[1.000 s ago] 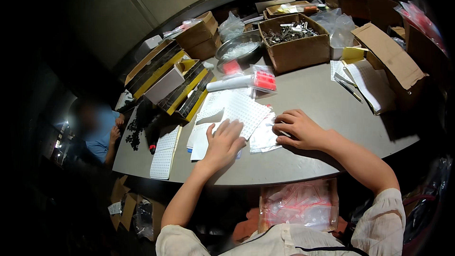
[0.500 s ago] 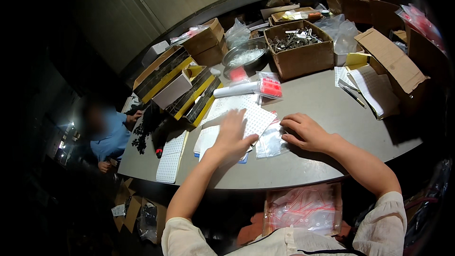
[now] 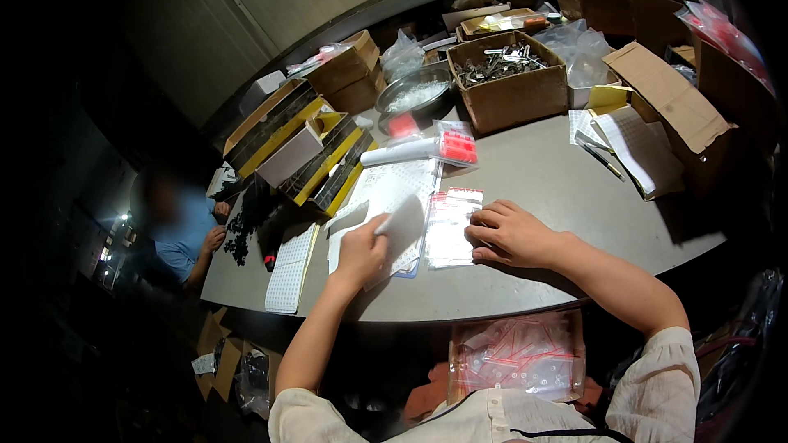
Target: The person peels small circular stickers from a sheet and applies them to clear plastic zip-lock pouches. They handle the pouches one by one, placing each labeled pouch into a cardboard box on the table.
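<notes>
My left hand [image 3: 362, 253] is closed on a white label sheet [image 3: 404, 226], its upper part tilted up off the table and slightly blurred. Beneath it lie more white printed sheets [image 3: 408, 182] and something with a blue edge. Fingers slightly apart and bent, my right hand [image 3: 519, 235] rests at the right edge of some small clear zip bags [image 3: 452, 234] with red along the top. Its fingertips touch the bags; no grip on them shows. Just beyond are a white paper roll [image 3: 400, 152] and a bag of red pieces [image 3: 457, 148].
Past the roll stand a metal bowl [image 3: 416, 97] of clear pieces and a cardboard box [image 3: 510, 97] of metal parts. Black-and-yellow boxes [image 3: 305, 153] are at left, near a person in blue [image 3: 187, 234]. An open box of zip bags [image 3: 517, 357] sits below the table edge.
My left hand has gone from hovering spread over the sheets to gripping one and lifting it off the zip bags. My right hand stays by the bags, which now show more fully.
</notes>
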